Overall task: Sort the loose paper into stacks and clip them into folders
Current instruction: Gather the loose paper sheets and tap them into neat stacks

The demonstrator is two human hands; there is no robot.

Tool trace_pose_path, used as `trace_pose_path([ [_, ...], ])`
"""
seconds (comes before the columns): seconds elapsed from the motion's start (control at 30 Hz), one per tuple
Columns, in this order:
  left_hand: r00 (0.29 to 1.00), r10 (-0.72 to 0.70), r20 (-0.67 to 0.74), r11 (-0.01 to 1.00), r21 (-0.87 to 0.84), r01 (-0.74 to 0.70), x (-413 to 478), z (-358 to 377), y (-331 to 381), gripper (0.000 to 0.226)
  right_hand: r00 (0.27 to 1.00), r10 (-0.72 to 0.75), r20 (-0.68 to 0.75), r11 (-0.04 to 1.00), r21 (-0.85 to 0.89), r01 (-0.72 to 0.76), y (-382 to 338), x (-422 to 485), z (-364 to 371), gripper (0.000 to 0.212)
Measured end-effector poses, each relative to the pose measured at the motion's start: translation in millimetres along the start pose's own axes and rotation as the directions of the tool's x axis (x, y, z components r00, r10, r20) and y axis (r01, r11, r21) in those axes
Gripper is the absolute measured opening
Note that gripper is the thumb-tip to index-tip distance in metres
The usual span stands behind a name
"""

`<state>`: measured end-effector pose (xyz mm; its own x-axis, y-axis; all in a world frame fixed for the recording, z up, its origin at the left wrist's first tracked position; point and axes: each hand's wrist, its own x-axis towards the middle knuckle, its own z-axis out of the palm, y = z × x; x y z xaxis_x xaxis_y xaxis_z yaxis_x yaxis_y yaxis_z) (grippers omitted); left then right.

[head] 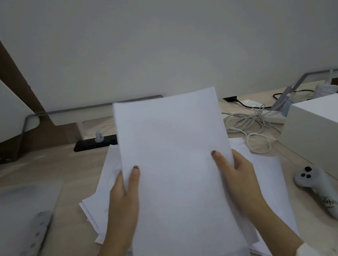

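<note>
Item 1 — held stack of paper (180, 182): white sheets, upright and tilted slightly, raised above the desk (57, 167) at the centre of your view. Your left hand (122, 203) grips its left edge, thumb laid across the front face, the other fingers hidden behind. Your right hand (239, 176) grips the right edge the same way.

Item 2 — loose paper (103, 184): an untidy spread of white sheets lying flat on the desk directly under the held stack, with corners fanned out to both sides.

Item 3: folder (8, 235). Translucent, flat on the desk at your left, apart from the loose paper. A metal clip strip (38, 232) runs along its right edge.

Item 4: grey controller (319, 189). On the desk at your right, just beside a white box (326, 129).

Item 5: coiled white cables (251, 129), beyond the paper at right. A black power strip (89, 144) lies at the far edge of the desk, left of the held stack.
</note>
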<state>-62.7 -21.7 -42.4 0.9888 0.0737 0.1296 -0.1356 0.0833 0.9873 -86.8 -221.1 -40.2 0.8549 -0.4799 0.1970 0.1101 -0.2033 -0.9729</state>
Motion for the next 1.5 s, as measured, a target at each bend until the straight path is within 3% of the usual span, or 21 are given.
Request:
trace_pose_path([
  [0.17,0.973,-0.146,0.180,0.983,0.139,0.121,-16.3,36.4,-11.6,0.019,0.996,-0.025,-0.084,0.967,-0.253,0.003,21.7,15.4,-51.1,0.037],
  [0.37,0.813,-0.342,0.471,0.929,0.298,0.217,-48.2,90.2,-53.3,0.021,0.992,0.041,-0.118,0.835,-0.541,-0.099,51.5,17.2,-131.5,0.036],
  [0.53,0.742,-0.419,0.523,0.898,0.357,0.256,-61.7,115.6,-72.1,0.026,0.978,0.133,-0.159,0.733,-0.648,-0.205,74.2,13.6,-164.9,0.038],
  [0.6,0.719,-0.449,0.530,0.885,0.376,0.276,-63.3,116.9,-72.5,0.036,0.973,0.177,-0.150,0.723,-0.651,-0.232,77.9,12.3,-163.4,0.031],
  [0.67,0.712,-0.444,0.544,0.882,0.405,0.241,-63.2,112.7,-71.9,0.039,0.968,0.209,-0.138,0.722,-0.646,-0.248,77.7,10.6,-157.8,0.010],
  [0.7,0.723,-0.428,0.543,0.884,0.419,0.208,-61.6,107.7,-69.9,0.039,0.971,0.201,-0.130,0.704,-0.670,-0.236,77.2,10.8,-155.1,0.017],
  [0.83,0.829,-0.334,0.449,0.880,0.464,0.103,-46.8,76.3,-62.5,0.050,0.995,0.101,0.015,0.619,-0.784,-0.050,60.2,19.2,-139.3,0.043],
  [0.97,0.911,-0.272,0.309,0.887,0.447,0.113,-27.6,36.1,-54.8,0.049,0.970,0.080,0.231,0.624,-0.770,0.132,36.1,23.6,-97.4,0.044],
  [1.1,0.973,-0.207,0.103,0.851,0.509,0.128,-15.8,-13.5,-57.2,0.049,0.866,0.029,0.499,0.662,-0.659,0.358,19.4,-0.6,-30.4,0.044],
  [1.23,0.971,-0.209,-0.113,0.826,0.511,0.237,-26.9,-57.0,-70.2,0.054,0.720,0.126,0.683,0.721,-0.561,0.406,19.7,-40.6,24.4,0.058],
  [1.3,0.960,-0.238,-0.149,0.870,0.406,0.279,-32.1,-68.0,-73.4,0.054,0.648,0.207,0.733,0.674,-0.587,0.448,27.7,-53.3,34.1,0.075],
  [1.37,0.952,-0.255,-0.171,0.927,0.236,0.290,-34.7,-77.5,-69.8,0.044,0.595,0.235,0.769,0.545,-0.610,0.574,33.9,-63.3,40.9,0.082],
  [1.43,0.934,-0.330,-0.137,0.942,0.014,0.335,-37.2,-81.1,-64.1,0.059,0.569,0.207,0.796,0.460,-0.592,0.661,36.8,-70.5,43.3,0.075],
  [1.5,0.908,-0.398,-0.127,0.913,-0.149,0.380,-39.9,-86.6,-67.1,0.067,0.554,0.197,0.809,0.450,-0.577,0.682,36.3,-75.6,44.4,0.065],
])
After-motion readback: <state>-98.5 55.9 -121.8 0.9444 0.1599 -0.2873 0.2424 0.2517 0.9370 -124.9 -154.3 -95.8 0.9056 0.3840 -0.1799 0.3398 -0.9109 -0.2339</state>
